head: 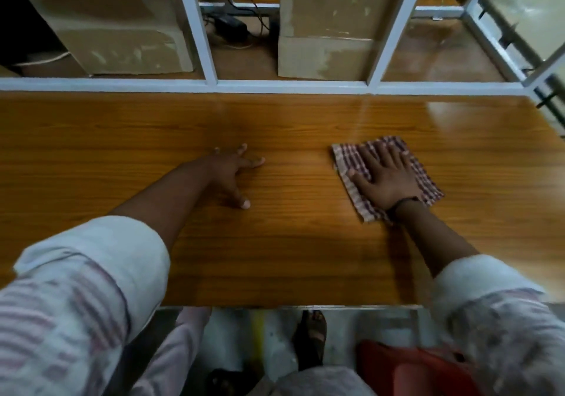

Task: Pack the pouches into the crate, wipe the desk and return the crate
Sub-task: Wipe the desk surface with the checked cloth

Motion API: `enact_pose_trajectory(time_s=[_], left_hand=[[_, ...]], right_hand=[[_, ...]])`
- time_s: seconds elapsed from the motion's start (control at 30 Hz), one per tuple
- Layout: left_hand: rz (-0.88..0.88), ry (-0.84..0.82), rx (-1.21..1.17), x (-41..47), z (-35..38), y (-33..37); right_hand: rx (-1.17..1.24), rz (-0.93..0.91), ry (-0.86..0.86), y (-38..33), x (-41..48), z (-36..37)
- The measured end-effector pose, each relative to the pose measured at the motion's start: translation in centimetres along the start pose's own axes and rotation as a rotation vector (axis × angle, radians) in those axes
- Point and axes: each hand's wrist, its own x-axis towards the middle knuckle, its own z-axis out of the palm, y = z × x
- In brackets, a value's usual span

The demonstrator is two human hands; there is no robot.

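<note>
Wiping step. The cloth (348, 157) lies flat on the desk (122, 151), right of centre and directly under the right hand (386, 178). Its long axis runs diagonally, far-left to near-right. The right hand is flat, fingers straight and spread, pressing the cloth without curling round it. The left hand (232, 172) braces on spread fingertips, well apart to the left, holding nothing. Most bare desk lies leftward of the cloth.

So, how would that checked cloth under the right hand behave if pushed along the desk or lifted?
Probably floppy: the checked cloth lies flat and thin under the right hand, so lifted it would likely drape. Pushed, it should slide easily, since the desk looks glossy. Likely light.
</note>
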Motion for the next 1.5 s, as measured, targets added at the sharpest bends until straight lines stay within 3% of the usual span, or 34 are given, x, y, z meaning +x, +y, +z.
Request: enact_pose_trajectory(time_s=[0.03, 0.1, 0.23, 0.33, 0.4, 0.63, 0.7, 0.8, 0.9, 1.0, 1.23, 1.3, 1.43, 1.5], left_hand=[[-0.002, -0.006, -0.009, -0.2, 0.4, -0.4], [-0.016, -0.01, -0.023, -0.2, 1.2, -1.3], [-0.019, -0.018, 0.006, -2.2, 1.5, -1.8], [-0.023, -0.005, 0.006, -3.2, 1.8, -2.4], [-0.014, -0.005, 0.001, -3.5, 1.8, -2.8], [0.012, -0.019, 0.007, -2.3, 2.1, -3.5], [-0.003, -0.023, -0.007, -2.3, 2.1, -3.6], [-0.026, -0.012, -0.004, -2.3, 2.2, -3.3], [-0.033, -0.008, -0.025, -2.4, 2.2, -3.2], [-0.033, 0.014, -0.033, -3.0, 1.9, -3.1], [-0.121, 0.014, -0.105, -3.5, 1.5, -4.5], [-0.161, 0.019, -0.137, -3.7, 1.5, -5.6], [-0.26, 0.025, -0.209, -4.8, 1.8, -8.2], [-0.308, 0.032, -0.247, -5.7, 2.3, -9.7]], right_hand=[[0.013, 0.085, 0.004, -0.9, -0.2, 0.2], [0.004, 0.065, 0.022, -4.4, -2.2, 1.3], [-0.036, -0.371, -0.042, -12.8, -10.5, 3.3], [-0.07, -0.477, -0.05, -13.8, -14.5, 3.7], [-0.054, -0.397, -0.009, -12.2, -14.3, 3.5], [0.024, 0.152, 0.004, -8.0, -7.8, 2.0], [0.004, 0.111, -0.007, -9.8, -7.4, 2.1], [-0.034, -0.21, -0.022, -12.9, -10.0, 3.0], [-0.027, -0.35, -0.046, -12.4, -11.4, 2.9], [-0.036, -0.307, -0.016, -9.5, -9.0, 2.5], [0.039, 0.038, -0.039, -6.1, -1.2, 1.5], [0.028, -0.079, -0.038, -7.6, -0.8, 1.6], [-0.018, -0.551, -0.037, -9.2, -0.9, 1.8], [-0.018, -0.58, -0.035, -8.2, 1.8, 1.3]])
